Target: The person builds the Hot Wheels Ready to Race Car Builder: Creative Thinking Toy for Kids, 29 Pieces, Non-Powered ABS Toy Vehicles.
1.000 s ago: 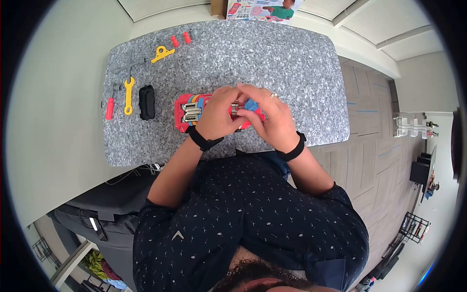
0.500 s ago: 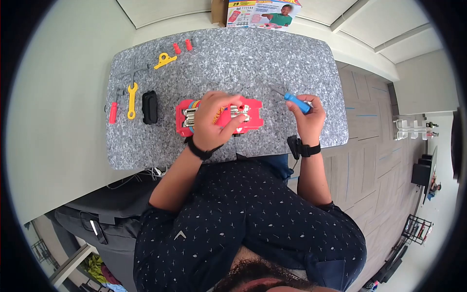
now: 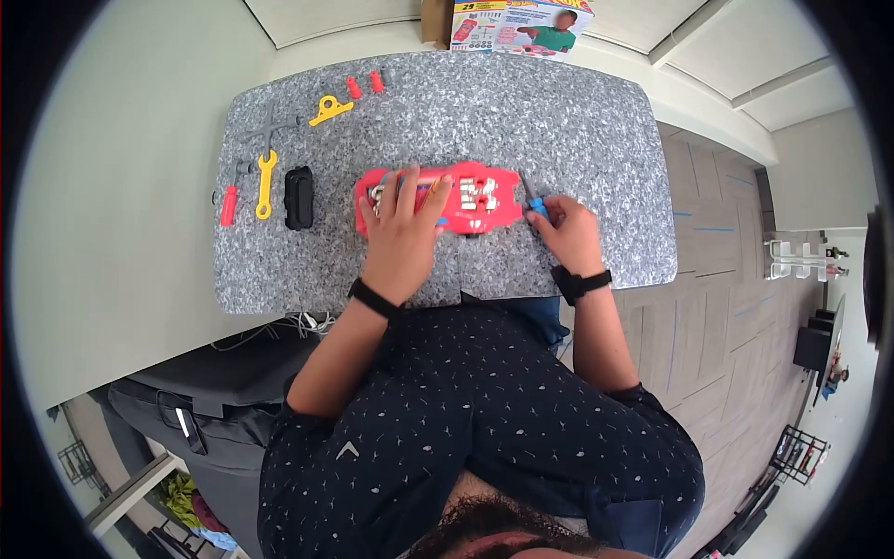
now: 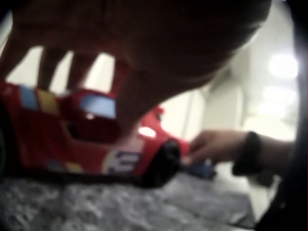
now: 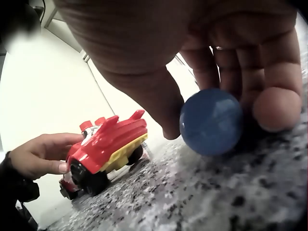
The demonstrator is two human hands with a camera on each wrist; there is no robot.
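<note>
A red toy car (image 3: 503, 205) stands on its wheels on the speckled grey table, its silver engine part (image 3: 478, 194) showing. My left hand (image 3: 402, 224) lies over the car's roof with fingers spread; in the left wrist view the thumb reaches down the side of the car (image 4: 96, 139). My right hand (image 3: 570, 233) holds a blue-handled screwdriver (image 3: 536, 205) low over the table, just beyond the car's right end. In the right wrist view the blue handle (image 5: 211, 122) sits between the thumb and fingers; whether it touches the table is unclear.
At the left lie a black part (image 3: 299, 197), a yellow wrench (image 3: 266, 184), a red-handled tool (image 3: 228, 206) and a grey cross-shaped tool (image 3: 271, 130). Farther back are a yellow piece (image 3: 330, 110) and two small red pieces (image 3: 376, 82). A printed box (image 3: 521, 26) stands beyond the table.
The right hand left the engine area and moved right with the screwdriver, then lowered beside the car's end. The left hand shifted from the engine area onto the roof.
</note>
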